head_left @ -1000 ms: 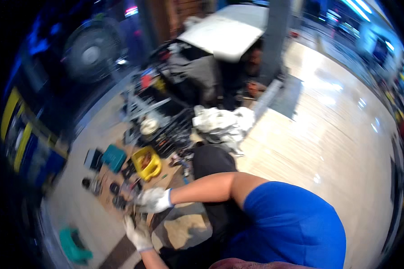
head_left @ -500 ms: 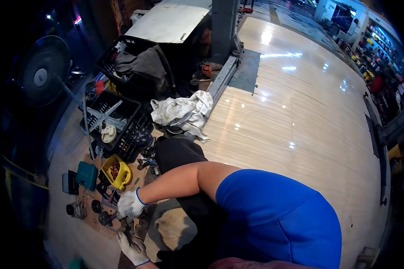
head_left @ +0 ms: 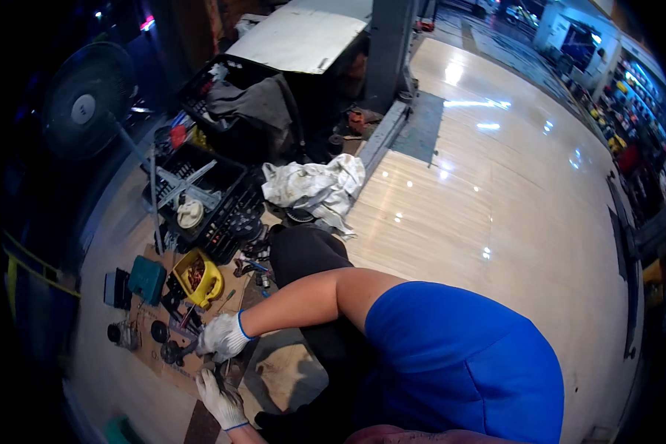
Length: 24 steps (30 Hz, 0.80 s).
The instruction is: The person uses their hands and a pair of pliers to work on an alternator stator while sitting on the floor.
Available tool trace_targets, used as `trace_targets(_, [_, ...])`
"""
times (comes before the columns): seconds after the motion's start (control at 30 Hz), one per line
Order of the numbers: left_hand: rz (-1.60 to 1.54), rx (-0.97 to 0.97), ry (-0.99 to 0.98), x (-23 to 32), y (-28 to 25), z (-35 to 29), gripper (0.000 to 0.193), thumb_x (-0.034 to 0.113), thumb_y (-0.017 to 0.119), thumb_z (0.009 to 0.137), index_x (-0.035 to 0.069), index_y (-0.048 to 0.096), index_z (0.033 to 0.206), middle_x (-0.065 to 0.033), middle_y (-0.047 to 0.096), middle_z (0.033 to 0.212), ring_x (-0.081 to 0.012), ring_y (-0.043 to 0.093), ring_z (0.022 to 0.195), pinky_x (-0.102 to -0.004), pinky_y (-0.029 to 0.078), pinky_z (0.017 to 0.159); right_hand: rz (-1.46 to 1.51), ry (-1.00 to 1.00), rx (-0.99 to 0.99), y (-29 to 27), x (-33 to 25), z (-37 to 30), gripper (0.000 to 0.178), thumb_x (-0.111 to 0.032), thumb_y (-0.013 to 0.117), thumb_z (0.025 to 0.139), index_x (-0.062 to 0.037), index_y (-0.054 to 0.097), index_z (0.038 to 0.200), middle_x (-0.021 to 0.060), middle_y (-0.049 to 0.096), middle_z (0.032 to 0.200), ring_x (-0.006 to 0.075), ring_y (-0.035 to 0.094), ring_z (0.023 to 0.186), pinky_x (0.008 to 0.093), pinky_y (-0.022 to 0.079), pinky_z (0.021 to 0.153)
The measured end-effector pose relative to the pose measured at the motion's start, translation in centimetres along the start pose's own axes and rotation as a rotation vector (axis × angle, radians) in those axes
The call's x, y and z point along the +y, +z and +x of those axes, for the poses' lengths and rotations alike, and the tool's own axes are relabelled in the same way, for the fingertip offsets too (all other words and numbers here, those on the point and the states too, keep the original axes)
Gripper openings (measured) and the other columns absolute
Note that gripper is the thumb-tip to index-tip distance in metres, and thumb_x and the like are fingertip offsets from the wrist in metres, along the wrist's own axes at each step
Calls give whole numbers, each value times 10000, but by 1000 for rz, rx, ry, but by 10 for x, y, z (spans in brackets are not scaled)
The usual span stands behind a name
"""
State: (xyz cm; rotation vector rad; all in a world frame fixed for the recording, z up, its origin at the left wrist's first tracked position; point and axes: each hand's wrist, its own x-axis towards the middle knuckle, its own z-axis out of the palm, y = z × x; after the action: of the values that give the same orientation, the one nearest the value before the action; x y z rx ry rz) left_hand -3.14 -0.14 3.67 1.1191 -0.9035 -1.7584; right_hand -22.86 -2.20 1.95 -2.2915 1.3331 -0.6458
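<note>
Both my hands wear white knitted gloves with blue cuffs and work close together over a cardboard sheet (head_left: 149,357) at the lower left. My right hand (head_left: 223,337) is closed, with its fingers curled down around something mostly hidden. Beside its fingertips is a dark metal part with a rounded end (head_left: 172,352). Just below, my left hand (head_left: 220,399) has its fingers bent against a dark, greasy piece between the two gloves; its shape is too small and shadowed to name. A black ring-shaped part (head_left: 160,331) and a metal housing with a pulley (head_left: 126,334) lie farther left.
A cut yellow jug (head_left: 209,284) with small copper-coloured pieces stands beyond my right hand, next to a teal case (head_left: 147,280). Behind are black crates (head_left: 228,216), a stained white cloth (head_left: 312,186) and a standing fan (head_left: 89,103). A grey post (head_left: 389,55) rises at the back.
The whole scene has shifted slightly right in view. My left hand has turned, showing more of the glove's back and less of its dirty palm. My right hand stays close by the metal part.
</note>
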Motion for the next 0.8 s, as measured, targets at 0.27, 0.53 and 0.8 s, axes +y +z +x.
trace_targets(0.27, [-161, -120, 184, 17, -13, 20, 336, 246, 565, 1016, -36, 530, 1195, -221, 547, 1332, -337, 579, 1184, -463, 529, 968, 93, 78, -55, 3, -9, 14, 634, -481, 697, 867, 10, 576, 1249, 276, 671, 1046, 457, 629, 990, 495, 527, 799])
trace_targets(0.53, [-214, -173, 110, 20, -13, 13, 366, 252, 552, 1021, -30, 518, 1253, -216, 547, 1339, -353, 574, 1189, -508, 532, 952, 96, 117, -8, 16, -2, 22, 451, -430, 715, 843, -2, 678, 980, 237, 677, 861, 434, 656, 857, 476, 528, 721])
trace_targets(0.8, [-185, -369, 79, 4, -33, 14, 352, 145, 491, 1039, -56, 493, 1328, -242, 526, 1359, -362, 557, 1228, -567, 524, 969, 190, 34, -158, 13, -3, 19, 444, -414, 683, 833, 27, 704, 883, 259, 659, 804, 417, 642, 778, 472, 509, 710])
